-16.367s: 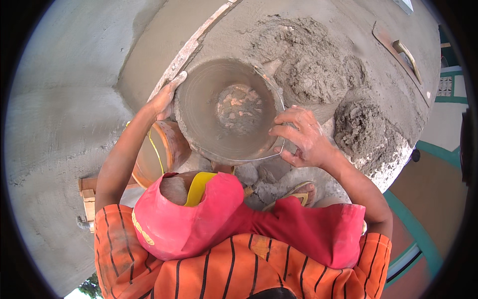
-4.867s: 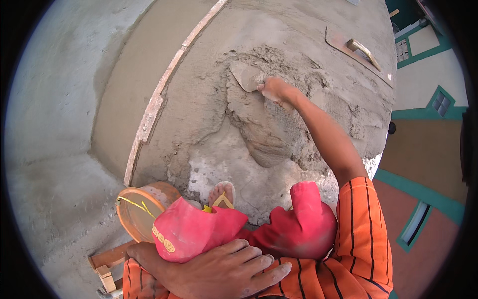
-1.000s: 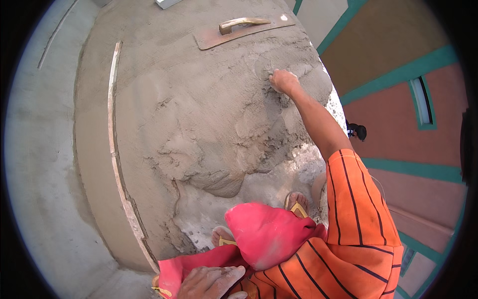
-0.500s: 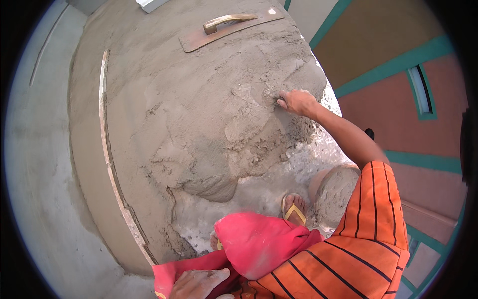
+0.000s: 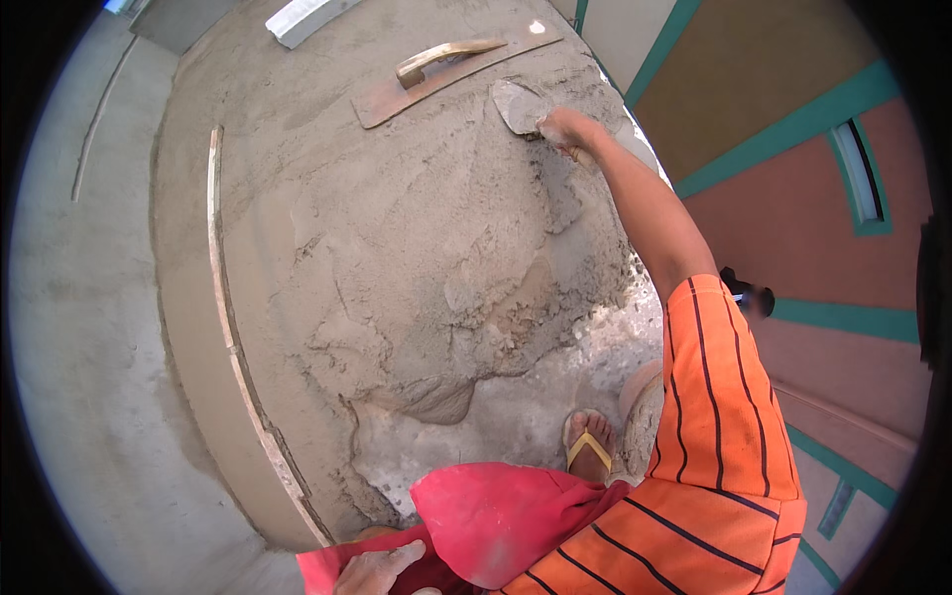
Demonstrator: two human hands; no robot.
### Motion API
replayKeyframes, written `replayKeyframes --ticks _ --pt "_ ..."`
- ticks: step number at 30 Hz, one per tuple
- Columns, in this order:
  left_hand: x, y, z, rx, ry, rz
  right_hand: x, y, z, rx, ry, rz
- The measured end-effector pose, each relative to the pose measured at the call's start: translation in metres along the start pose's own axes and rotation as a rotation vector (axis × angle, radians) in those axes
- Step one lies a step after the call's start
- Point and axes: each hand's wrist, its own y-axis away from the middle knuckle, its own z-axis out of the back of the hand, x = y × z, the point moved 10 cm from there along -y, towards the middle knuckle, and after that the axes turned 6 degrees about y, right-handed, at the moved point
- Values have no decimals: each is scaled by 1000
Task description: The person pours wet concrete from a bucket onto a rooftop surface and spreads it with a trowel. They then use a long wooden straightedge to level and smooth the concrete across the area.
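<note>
Head view, right hand (image 5: 571, 133): wrapped round the trowel (image 5: 516, 107), far right on the mortar (image 5: 397, 258).
Left hand (image 5: 380, 572): near edge, against red trousers (image 5: 506, 516); cropped, so finger state can't be told.
Risk: too wide a leftward stroke could strike the float (image 5: 456, 72), gouging mortar.

The right hand (image 5: 567, 131) is stretched far out, with its fingers curled in tight. Behind those fingers, the bare right forearm (image 5: 650, 210) is slanted back toward the body. The left hand (image 5: 377, 573) is held low, its fingers mostly cut off from view.
</note>
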Motion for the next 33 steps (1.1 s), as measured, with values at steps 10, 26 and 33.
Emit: replayKeyframes --ticks 10,26,33 --pt "-4 -25 -11 40 -159 32 22 -13 29 -134 127 -57" --pt "-5 -16 -9 4 -84 -75 -58 79 -38 275 -227 73" --pt "-6 -10 -13 38 -113 -152 -14 240 -92 359 222 417"
